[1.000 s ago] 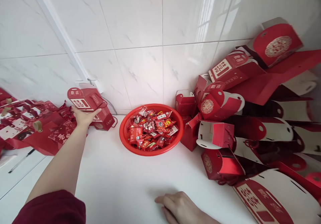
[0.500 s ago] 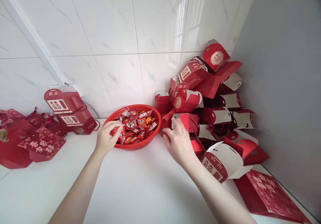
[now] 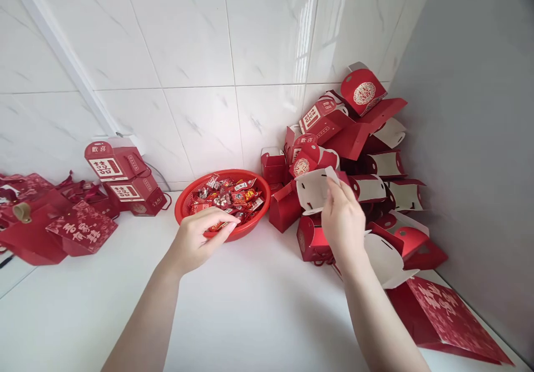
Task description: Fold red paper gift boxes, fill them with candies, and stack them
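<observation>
My right hand (image 3: 344,216) grips an open red candy box (image 3: 312,189) by its edge, with the pale inside and slotted flaps facing up. It is at the left side of a heap of similar boxes. My left hand (image 3: 208,233) is at the front of a red plastic basket (image 3: 180,208), its fingers stretched out and its thumb a little apart below them. Nothing shows in that hand. Inside the basket lie many small wrapped candies (image 3: 240,196), mostly in red wrappers.
Open red boxes (image 3: 362,93) are heaped against the tiled wall and the grey panel on the right. Two stacked boxes (image 3: 125,166) stand left of the basket. Further left are red gift bags (image 3: 37,222). A larger red box (image 3: 454,319) lies at the lower right.
My right hand has moved right and taken hold of a box, tipping its pale inside up. My left hand has shifted right and slightly nearer, to the basket's front.
</observation>
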Action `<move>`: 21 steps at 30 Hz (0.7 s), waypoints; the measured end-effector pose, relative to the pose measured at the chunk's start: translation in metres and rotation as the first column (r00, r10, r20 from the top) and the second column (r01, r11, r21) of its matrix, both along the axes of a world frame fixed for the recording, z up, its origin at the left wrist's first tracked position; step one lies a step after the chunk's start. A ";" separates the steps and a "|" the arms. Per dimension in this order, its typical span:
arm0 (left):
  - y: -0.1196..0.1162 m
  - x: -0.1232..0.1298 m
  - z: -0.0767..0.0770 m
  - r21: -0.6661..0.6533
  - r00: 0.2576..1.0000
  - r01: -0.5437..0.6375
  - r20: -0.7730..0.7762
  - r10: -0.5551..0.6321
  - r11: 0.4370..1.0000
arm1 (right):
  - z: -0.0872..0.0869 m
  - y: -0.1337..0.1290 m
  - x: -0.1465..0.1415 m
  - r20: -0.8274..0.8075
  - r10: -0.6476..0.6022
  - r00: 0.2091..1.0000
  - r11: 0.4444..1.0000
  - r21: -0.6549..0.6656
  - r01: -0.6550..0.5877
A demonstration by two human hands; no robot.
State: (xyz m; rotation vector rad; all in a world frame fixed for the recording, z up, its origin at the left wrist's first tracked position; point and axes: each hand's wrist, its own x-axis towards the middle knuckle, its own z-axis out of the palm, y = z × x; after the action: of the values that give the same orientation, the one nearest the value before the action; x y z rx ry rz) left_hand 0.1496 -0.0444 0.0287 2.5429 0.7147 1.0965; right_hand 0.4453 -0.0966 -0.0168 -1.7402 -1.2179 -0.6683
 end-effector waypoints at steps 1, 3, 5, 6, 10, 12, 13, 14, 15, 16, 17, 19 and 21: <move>-0.003 -0.001 0.002 0.023 1.000 -0.006 0.027 0.005 1.000 | 0.004 -0.004 -0.002 0.059 0.028 0.998 0.993 0.114 -0.035; -0.009 -0.003 0.006 0.062 0.996 -0.036 0.084 0.030 0.997 | 0.010 -0.013 -0.014 0.191 0.094 0.977 0.952 0.271 -0.144; -0.013 -0.004 0.007 0.070 0.990 -0.065 0.128 0.056 0.995 | 0.014 -0.023 -0.031 0.276 0.182 0.944 0.911 0.314 -0.267; -0.014 -0.004 0.007 0.062 0.987 -0.073 0.147 0.063 0.995 | 0.015 -0.028 -0.039 0.295 0.237 0.926 0.893 0.309 -0.327; -0.018 -0.007 0.001 -0.038 0.985 -0.044 0.167 0.050 0.998 | 0.017 -0.036 -0.060 0.283 0.483 0.829 0.794 0.258 -0.550; -0.021 -0.008 -0.003 -0.118 0.991 -0.021 0.130 0.036 0.993 | 0.016 -0.035 -0.064 0.264 0.621 0.738 0.723 0.172 -0.670; -0.023 -0.006 -0.006 -0.169 0.995 -0.026 0.091 0.042 0.985 | 0.015 -0.033 -0.064 0.272 0.692 0.669 0.668 0.111 -0.736; -0.026 -0.004 -0.008 -0.226 0.998 -0.043 0.042 0.054 0.973 | 0.015 -0.031 -0.065 0.290 0.753 0.591 0.603 0.056 -0.796; -0.028 0.001 -0.010 -0.288 0.998 -0.065 -0.009 0.065 0.955 | 0.014 -0.029 -0.067 0.318 0.797 0.514 0.539 0.011 -0.842; -0.031 0.006 -0.013 -0.348 0.996 -0.084 -0.049 0.072 0.934 | 0.014 -0.027 -0.069 0.348 0.823 0.449 0.485 -0.020 -0.874; -0.032 0.012 -0.017 -0.400 0.995 -0.091 -0.066 0.070 0.912 | 0.014 -0.025 -0.071 0.377 0.835 0.401 0.447 -0.039 -0.894; -0.031 0.024 -0.025 -0.489 0.999 -0.052 -0.014 0.052 0.871 | 0.015 -0.023 -0.077 0.420 0.826 0.377 0.430 -0.036 -0.902; -0.022 0.032 -0.034 -0.577 0.988 0.007 0.130 0.084 0.816 | 0.013 -0.024 -0.082 0.484 0.780 0.397 0.459 -0.010 -0.889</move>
State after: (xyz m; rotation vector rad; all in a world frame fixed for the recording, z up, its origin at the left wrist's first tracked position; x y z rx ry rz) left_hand 0.1816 -0.0664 -0.0054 1.9149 0.8994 0.8923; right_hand 0.3629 -0.1204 -0.0039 -0.5308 -2.0000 -0.5180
